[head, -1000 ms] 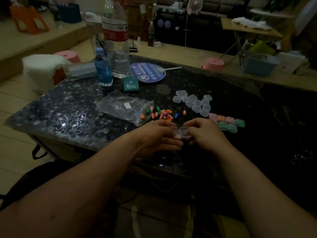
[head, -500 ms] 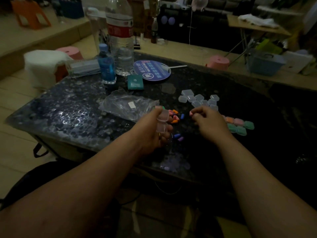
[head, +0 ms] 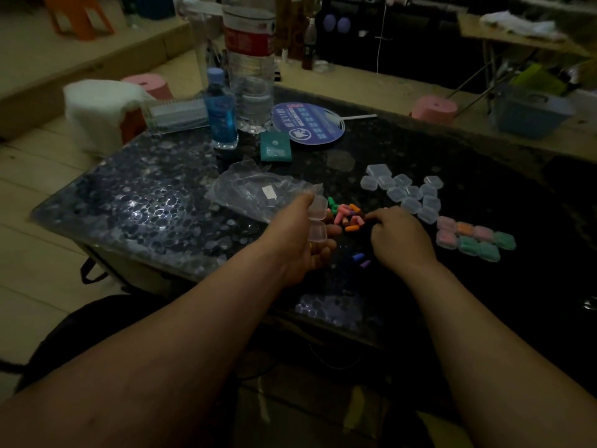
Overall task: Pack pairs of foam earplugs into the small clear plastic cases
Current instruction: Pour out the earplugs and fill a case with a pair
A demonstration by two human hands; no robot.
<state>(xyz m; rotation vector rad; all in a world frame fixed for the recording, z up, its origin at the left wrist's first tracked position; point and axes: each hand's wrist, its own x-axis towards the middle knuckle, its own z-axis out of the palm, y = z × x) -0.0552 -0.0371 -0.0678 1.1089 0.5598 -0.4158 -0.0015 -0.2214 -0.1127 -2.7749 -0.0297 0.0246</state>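
Centre of frame: my left hand (head: 300,240) grips an open clear case (head: 316,224), both halves showing. My right hand (head: 400,237) has its fingers curled, tips at the edge of the earplug pile (head: 347,216); cannot tell if they pinch one. Two stray earplugs (head: 361,259) lie between my hands. Empty cases (head: 407,194) sit up and to the right, and filled cases (head: 473,239) right of my right hand.

Home living room: glass coffee table (head: 135,202), pink stool (head: 434,108)

Right hand (head: 400,240) over the earplug pile (head: 347,218), fingertips curled out of sight (pinching one? can't tell); big bottle (head: 250,59) cropped up top.
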